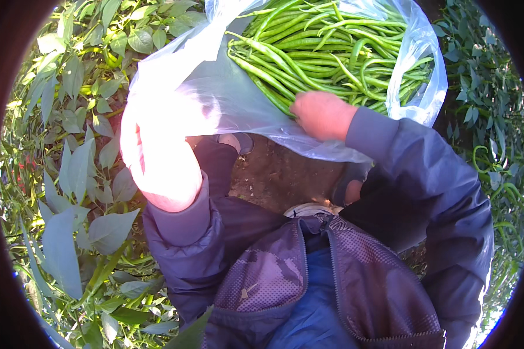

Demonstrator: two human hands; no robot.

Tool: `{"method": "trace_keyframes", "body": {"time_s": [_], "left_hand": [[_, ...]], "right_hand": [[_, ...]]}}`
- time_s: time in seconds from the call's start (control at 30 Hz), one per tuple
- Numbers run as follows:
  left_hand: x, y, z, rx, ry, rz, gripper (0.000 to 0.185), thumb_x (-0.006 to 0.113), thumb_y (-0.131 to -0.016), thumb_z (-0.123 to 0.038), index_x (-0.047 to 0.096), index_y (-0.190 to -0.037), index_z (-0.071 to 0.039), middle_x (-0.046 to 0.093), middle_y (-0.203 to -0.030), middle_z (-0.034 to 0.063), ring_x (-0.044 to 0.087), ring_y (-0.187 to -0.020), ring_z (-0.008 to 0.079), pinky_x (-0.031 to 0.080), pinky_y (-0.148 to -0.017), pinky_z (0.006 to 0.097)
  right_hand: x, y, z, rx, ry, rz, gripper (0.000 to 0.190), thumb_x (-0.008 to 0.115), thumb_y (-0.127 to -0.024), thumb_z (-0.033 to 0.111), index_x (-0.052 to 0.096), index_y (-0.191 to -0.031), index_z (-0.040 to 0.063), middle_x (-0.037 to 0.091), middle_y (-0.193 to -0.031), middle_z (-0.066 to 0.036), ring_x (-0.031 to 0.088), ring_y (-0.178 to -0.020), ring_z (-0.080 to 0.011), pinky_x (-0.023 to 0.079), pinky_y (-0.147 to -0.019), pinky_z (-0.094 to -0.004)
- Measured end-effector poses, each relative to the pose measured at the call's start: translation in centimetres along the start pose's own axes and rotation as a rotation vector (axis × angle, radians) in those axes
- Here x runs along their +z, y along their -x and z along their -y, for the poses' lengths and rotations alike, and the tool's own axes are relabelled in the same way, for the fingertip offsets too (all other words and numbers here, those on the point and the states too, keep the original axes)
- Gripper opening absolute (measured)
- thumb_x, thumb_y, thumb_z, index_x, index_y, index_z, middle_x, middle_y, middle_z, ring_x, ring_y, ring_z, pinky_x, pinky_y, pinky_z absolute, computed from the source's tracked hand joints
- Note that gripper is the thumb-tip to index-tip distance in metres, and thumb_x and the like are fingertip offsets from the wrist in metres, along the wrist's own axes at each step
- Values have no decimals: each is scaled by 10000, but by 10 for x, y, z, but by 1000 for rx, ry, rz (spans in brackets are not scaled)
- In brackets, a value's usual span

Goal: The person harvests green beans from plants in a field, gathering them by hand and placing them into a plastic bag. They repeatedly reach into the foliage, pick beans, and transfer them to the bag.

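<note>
Long green chili peppers (327, 56) fill a clear plastic bag (266, 118) in front of me. My left hand (157, 161), bleached by strong sunlight, grips the left edge of the bag and holds it raised; its fingers are hard to make out. My right hand (321, 114) is inside the bag's near side, curled against the near end of the pepper heap. Its fingertips are hidden, so whether it holds a pepper is unclear.
Leafy pepper plants (87, 174) stand close on my left, with more plants (484, 87) on the right. Bare soil (270, 174) shows between my feet below the bag. My unzipped jacket (262, 279) hangs open at the bottom.
</note>
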State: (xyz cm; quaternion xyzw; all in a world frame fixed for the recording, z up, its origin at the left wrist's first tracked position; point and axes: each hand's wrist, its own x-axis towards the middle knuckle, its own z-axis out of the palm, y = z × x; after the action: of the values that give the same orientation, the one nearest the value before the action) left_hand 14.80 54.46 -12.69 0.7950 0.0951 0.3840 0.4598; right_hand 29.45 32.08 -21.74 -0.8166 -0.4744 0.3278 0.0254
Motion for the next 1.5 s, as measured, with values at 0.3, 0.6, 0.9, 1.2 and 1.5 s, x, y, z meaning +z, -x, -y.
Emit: {"method": "trace_keyframes", "body": {"time_s": [0.3, 0.6, 0.9, 1.2, 1.5], "left_hand": [[19, -15, -14, -232, 384, -73, 406, 532, -1006, -205, 569, -1268, 103, 649, -1193, 243, 668, -990, 331, 582, -810, 421], [14, -16, -6, -132, 610, 10, 386, 528, -1049, -198, 588, -1290, 98, 698, -1145, 155, 672, -1007, 205, 524, -892, 320], [7, -19, -3, -170, 280, 10, 362, 526, -1053, -184, 596, -1292, 78, 701, -1096, 123, 656, -957, 174, 512, -843, 293], [22, -32, -4, -201, 236, -134, 255, 562, -1053, -174, 647, -1153, 45, 695, -964, 55, 589, -763, 80, 452, -654, 231], [21, -36, -7, -83, 86, -59, 274, 577, -1028, -172, 656, -1156, 57, 690, -898, 50, 577, -725, 77, 429, -617, 222]], "right_hand": [[-10, -89, 22, 245, 54, -632, 160, 638, -833, 125, 745, -932, 57, 743, -900, -182, 746, -852, -333, 599, -726, -441], [-80, -65, -24, 75, -352, -546, 392, 679, -910, 286, 602, -1182, 13, 705, -1023, -230, 681, -1006, -404, 539, -886, -479], [-121, -19, -21, -46, -565, -800, 275, 529, -1004, 188, 571, -1153, -40, 687, -934, -216, 649, -925, -404, 522, -839, -419], [-23, -29, 14, 104, -429, -402, 363, 506, -995, 138, 548, -1315, -30, 670, -1017, -325, 688, -949, -450, 553, -849, -499], [11, -19, 9, -24, -184, -279, 193, 598, -903, 180, 688, -911, 10, 696, -851, -235, 686, -832, -434, 549, -764, -521]]}}
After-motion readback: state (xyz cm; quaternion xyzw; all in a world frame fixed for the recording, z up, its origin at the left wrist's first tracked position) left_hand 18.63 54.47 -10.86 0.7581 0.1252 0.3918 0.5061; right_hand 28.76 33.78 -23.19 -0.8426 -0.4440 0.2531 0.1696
